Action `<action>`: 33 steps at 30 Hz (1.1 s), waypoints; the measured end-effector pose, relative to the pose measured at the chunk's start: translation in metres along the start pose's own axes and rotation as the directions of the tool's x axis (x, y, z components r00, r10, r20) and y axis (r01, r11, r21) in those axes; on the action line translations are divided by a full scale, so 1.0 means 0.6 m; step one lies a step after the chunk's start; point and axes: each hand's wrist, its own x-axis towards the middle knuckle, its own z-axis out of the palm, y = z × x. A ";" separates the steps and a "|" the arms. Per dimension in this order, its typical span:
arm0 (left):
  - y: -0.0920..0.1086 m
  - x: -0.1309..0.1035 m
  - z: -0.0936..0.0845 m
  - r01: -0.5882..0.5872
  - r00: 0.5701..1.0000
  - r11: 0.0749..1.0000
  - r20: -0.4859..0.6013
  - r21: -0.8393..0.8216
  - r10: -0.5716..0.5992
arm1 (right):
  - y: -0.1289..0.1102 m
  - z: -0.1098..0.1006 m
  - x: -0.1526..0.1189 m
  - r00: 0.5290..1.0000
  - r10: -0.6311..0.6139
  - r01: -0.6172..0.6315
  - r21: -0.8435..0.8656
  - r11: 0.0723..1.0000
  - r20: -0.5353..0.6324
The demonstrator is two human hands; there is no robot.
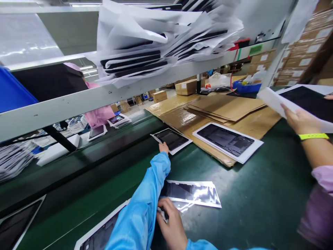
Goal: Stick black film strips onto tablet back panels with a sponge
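My left hand (163,148), at the end of a stretched blue sleeve, grips the near edge of a dark panel on white paper (173,139). Below it my right hand (171,220) is curled, its thumb and fingers close together by the edge of the blue sleeve; what it holds, if anything, I cannot make out. Beside its fingertips lie shiny clear film sheets (205,194) on the green table. Another dark panel on white paper (102,232) is partly hidden under my left sleeve.
At the right, a co-worker's hand (303,121) holds a dark panel on paper. Cardboard sheets (226,106) bear a framed dark panel (226,139). Overhead, a shelf (156,74) carries stacked wrapped panels. A person in pink stands across the belt (109,139).
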 end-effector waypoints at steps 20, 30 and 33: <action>-0.073 -0.207 -0.253 -0.795 0.544 0.485 0.781 0.364 0.307 | -0.022 -0.026 -0.013 0.998 -0.064 0.054 -0.333 0.941 -0.021; -0.122 -0.243 -0.265 -0.839 0.489 0.432 0.806 0.331 0.333 | 0.018 -0.034 -0.027 0.998 -0.023 0.053 -0.609 0.791 0.057; -0.111 -0.258 -0.265 -0.843 0.450 0.490 0.792 0.223 0.413 | 0.004 -0.036 -0.024 0.988 -0.002 0.091 -0.566 0.819 0.155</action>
